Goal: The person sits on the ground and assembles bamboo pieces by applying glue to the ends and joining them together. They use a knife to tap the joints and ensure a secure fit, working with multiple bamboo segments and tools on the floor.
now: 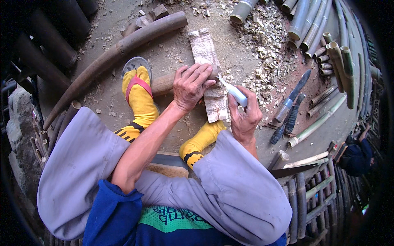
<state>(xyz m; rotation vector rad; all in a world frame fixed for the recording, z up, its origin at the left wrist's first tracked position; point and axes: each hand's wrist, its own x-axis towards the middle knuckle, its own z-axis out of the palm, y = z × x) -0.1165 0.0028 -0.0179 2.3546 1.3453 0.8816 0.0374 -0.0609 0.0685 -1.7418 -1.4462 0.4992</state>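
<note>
Bamboo lies under your left hand (191, 84): a short brown bamboo section (164, 83) resting crosswise on the dirt ground (172, 53), just far of your feet. Your left palm presses flat on its right end, fingers spread and curled loosely over the top, not gripping around it. Beneath that end sits a pale, worn chopping board (209, 61), running from near to far.

Your right hand (245, 117) is closed tight around the white handle (238, 95) of a knife, thumb along the left side; the handle tilts up toward the bamboo section, and the blade is hidden behind your left fingers.

Your feet, in yellow socks (141, 100), flank the board, the left one in a red-strapped sandal (134, 71). To the right, two dark-handled blades (289, 108) lie on the ground beside a scatter of pale bamboo chips (266, 49). A long curved bamboo pole (123, 49) lies far left, and cut green stalks (312, 24) are stacked far right.
</note>
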